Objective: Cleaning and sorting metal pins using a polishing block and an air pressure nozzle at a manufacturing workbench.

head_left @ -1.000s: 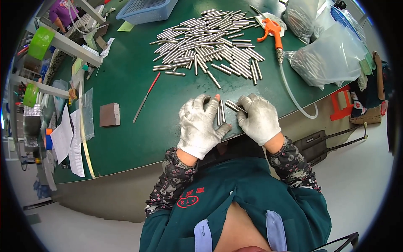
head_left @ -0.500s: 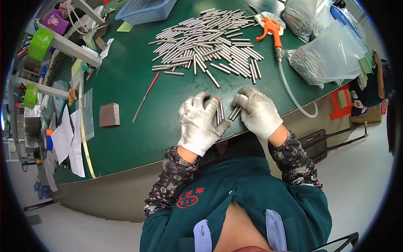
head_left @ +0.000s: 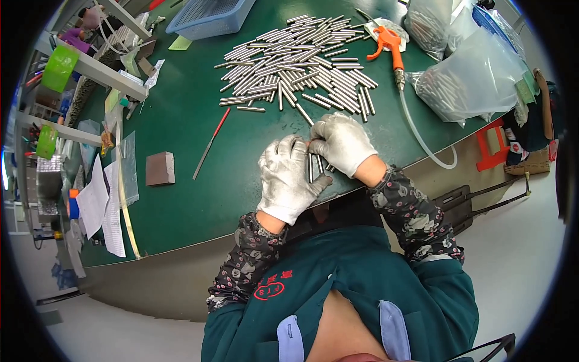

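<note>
Both my hands wear white work gloves over patterned sleeves. My left hand (head_left: 285,175) curves around several short metal rods (head_left: 320,166) lying side by side at the table's near edge, thumb at their near ends and index finger toward their far ends. Close against it, my right hand (head_left: 344,143) is bent with its fingertips drawn together over the far ends of these rods. What its fingers pinch is hidden. A single rod (head_left: 304,114) lies just beyond the right fingertips. Farther off spreads a large loose pile of the same rods (head_left: 295,60).
On the green table (head_left: 199,211) lie a red-handled file (head_left: 212,142) and a brown block (head_left: 160,169) at left. A blue basket (head_left: 211,18) stands behind. At right are an orange air gun (head_left: 391,45) with its hose (head_left: 416,130) and plastic bags of rods (head_left: 467,81).
My right hand has moved left and away from me, from beside the rods to over their far ends. My left hand has stayed nearly in place around the rods.
</note>
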Motion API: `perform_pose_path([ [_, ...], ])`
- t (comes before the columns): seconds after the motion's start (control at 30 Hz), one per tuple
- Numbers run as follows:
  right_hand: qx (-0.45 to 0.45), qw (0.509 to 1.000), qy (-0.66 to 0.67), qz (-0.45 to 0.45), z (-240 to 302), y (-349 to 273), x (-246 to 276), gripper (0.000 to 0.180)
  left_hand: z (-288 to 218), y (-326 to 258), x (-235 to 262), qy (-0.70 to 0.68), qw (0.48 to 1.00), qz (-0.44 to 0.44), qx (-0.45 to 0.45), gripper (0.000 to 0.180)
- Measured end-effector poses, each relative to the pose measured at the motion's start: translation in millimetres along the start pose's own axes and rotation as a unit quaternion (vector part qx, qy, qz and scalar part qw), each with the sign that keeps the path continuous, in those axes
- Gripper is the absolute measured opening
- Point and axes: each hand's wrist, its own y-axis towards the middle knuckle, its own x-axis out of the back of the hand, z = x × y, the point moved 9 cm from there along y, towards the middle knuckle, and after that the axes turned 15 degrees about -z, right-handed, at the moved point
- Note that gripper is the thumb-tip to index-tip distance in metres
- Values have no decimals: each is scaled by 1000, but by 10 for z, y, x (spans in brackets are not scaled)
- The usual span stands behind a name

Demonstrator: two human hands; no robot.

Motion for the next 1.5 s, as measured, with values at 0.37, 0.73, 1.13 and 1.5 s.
perform_pose_path([
  [0.37,-53,982,-74,-163,-321,-548,1061,14,25,10,218,-44,999,31,-11,74],
  [0.73,13,998,-49,31,144,-411,265,71,76,-68,152,-1,998,59,-16,65],
  [1.13,34,998,-32,40,171,-291,182,56,116,-28,69,-8,996,91,-19,70],
  [1.5,14,998,-49,25,137,-344,224,55,139,-7,59,-28,995,99,2,71],
])
